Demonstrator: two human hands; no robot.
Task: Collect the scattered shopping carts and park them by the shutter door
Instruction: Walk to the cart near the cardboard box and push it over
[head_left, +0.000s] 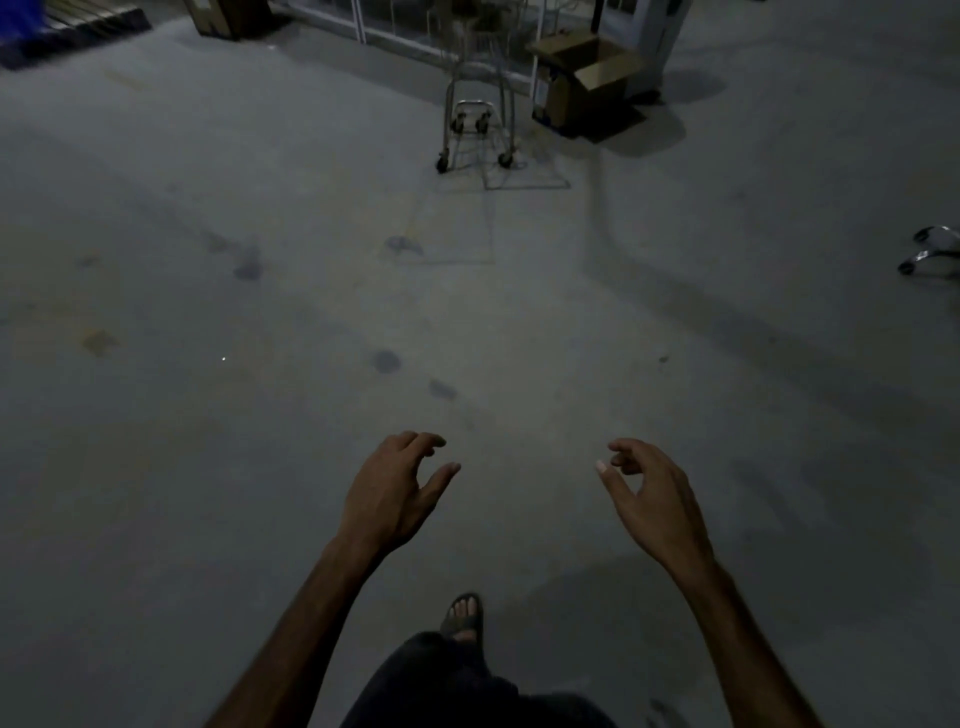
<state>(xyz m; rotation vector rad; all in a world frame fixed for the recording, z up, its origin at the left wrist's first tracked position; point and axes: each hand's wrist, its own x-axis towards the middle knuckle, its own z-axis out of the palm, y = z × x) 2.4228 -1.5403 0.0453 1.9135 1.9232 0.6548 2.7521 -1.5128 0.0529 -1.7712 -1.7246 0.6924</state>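
Left hand (395, 493) and right hand (654, 499) loosely curled, empty; probably between carts — next, walk to the cart (475, 98) at top centre; grasp its handle.

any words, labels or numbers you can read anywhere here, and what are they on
None can be read.
Open cardboard box: a pale label on its dark side panel, too blurred and dim to read.
Shopping cart: no sign or brand plate shows.
Blue thing at the top left corner: no print visible.
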